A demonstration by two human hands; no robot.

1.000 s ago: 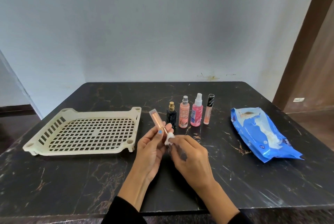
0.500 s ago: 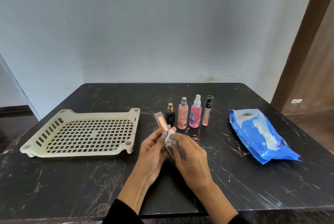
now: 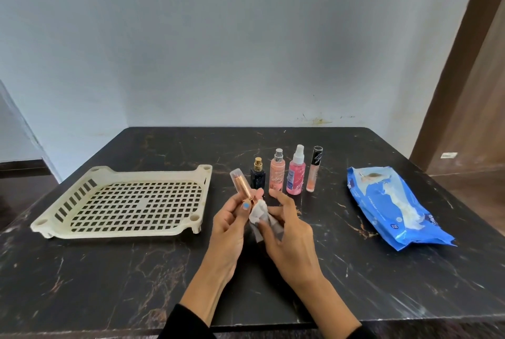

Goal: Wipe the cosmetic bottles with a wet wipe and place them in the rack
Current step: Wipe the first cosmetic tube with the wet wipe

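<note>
My left hand (image 3: 229, 226) grips a slim rose-gold tube (image 3: 241, 183) by its lower end, tilted up and to the left. My right hand (image 3: 289, 234) holds a crumpled white wet wipe (image 3: 258, 210) against the tube's base. Behind my hands a row of bottles stands upright: a dark bottle with a gold cap (image 3: 257, 174), a peach spray bottle (image 3: 277, 174), a pink spray bottle (image 3: 296, 174) and a thin gloss tube with a black cap (image 3: 314, 172). The cream plastic rack (image 3: 109, 226) lies to the left with nothing in it.
A blue pack of wet wipes (image 3: 393, 210) lies on the right of the black marble table (image 3: 109, 278). A pale wall runs behind the table, and a brown door frame (image 3: 459, 65) stands at the far right.
The wipe has slid down from the tube's middle to its base, and more of the rose-gold tube shows above my fingers. Both hands stay close together.
</note>
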